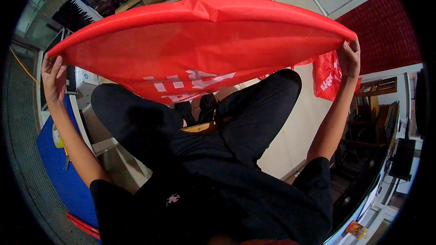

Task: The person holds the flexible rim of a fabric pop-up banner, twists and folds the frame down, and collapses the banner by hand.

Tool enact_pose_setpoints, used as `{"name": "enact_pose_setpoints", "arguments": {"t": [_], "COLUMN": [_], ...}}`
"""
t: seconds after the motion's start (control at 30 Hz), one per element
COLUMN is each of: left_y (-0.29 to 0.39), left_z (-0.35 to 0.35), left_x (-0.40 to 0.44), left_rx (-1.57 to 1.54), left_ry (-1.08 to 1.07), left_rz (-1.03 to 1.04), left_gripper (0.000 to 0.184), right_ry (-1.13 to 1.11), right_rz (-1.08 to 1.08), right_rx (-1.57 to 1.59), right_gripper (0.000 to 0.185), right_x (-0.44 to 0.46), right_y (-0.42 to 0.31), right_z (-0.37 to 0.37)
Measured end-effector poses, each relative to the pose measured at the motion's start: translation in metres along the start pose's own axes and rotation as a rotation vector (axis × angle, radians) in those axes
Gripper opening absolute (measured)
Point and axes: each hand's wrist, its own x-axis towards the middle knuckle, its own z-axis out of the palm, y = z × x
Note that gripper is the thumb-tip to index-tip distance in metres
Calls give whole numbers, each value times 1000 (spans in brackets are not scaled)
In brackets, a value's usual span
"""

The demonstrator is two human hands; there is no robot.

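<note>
1. Red banner [200, 47] spreads from the left grip [53, 79] to the right grip [349, 59], just past the knees [288, 86].
2. The left grip pinches one end of its thick top edge [272, 8], and the right grip pinches the other end.
3. It looks light, thin and soft, so it should bend and crease easily. The top edge has a dent midway between the grips.
4. The smooth cloth may be a bit slippery. The thick edge seems the best place to hold, near both ends; held at one end, it would likely droop.
5. White marks [212, 80] sit low on it, between the grips.
6. More red cloth [324, 88] shows just below the right grip; I cannot tell if it joins the banner.
</note>
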Motion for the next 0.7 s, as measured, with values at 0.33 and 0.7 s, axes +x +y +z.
{"name": "enact_pose_setpoints", "arguments": {"t": [0.33,0.7], "left_y": [-4,1], "left_z": [7,15], "left_x": [-4,-11], "left_rx": [-57,-112], "left_ry": [30,-55], "left_rz": [-58,-29], "left_gripper": [28,32], "right_ry": [100,-42], "right_rz": [35,56], "right_rx": [-102,-43], "right_gripper": [35,49], "right_x": [-2,-6], "right_y": [-4,-1], "right_z": [3,-4]}}
